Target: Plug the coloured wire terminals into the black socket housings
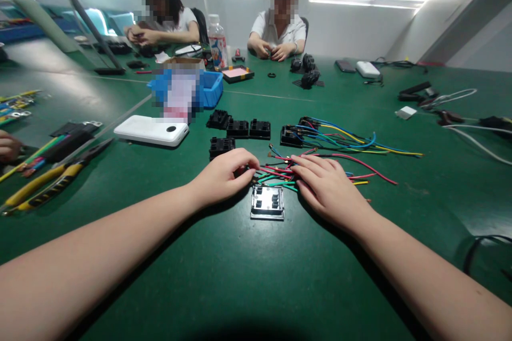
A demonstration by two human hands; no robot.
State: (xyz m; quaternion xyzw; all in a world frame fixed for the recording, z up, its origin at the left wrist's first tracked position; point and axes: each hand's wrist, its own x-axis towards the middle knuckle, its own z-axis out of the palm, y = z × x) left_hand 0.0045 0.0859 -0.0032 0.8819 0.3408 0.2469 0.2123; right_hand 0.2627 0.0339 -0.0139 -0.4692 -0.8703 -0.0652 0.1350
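Lying between hands: coloured wires (280, 173); left hand (224, 173) pinching wire ends, right hand (326, 186) flat on them, released.

Red, green, blue and yellow insulated wires (320, 162) lie on the dark green table mat (256, 277) beside black plastic connector blocks (238, 128), a white slab-shaped power bank (151, 130) and yellow-and-black-handled pliers (48, 181).

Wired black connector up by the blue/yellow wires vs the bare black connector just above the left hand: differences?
The wired connector has coloured wires fanning out to its right; the bare connector has none. The wired connector lies far from both hands; the bare connector sits just beyond the left hand. The wired connector rests beside the wire bundle; the bare connector sits below a row of three like blocks. Both are black and lie on the green table.
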